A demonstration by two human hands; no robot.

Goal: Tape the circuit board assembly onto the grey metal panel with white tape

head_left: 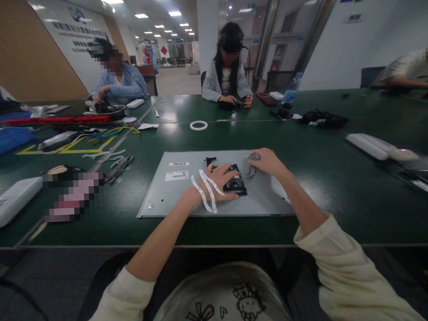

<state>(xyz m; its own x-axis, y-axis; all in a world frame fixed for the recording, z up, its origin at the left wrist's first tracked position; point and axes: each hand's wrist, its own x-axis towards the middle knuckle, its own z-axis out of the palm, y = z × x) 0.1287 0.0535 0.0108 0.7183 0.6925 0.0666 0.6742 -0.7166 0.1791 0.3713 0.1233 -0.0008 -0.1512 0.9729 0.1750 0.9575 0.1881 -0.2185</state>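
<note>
A flat grey metal panel (180,195) with labels lies on the table in front of me. On it sits a black part with a circuit board (239,184). My left hand (220,179) lies over this part, palm down with the fingers spread, covering much of it. White tape strips (210,191) are stuck to the back of that hand and hang past its edge. To the right, my right hand (267,162) pinches a thin greyish looped piece (251,169) just above the panel. I cannot make out exactly what this piece is.
A tape roll (199,125) lies beyond the panel. Glasses (119,169), a white box-like device (15,201) and a blurred pink item are at left. Another white device (369,145) lies at right. Several people sit around the green table (328,174).
</note>
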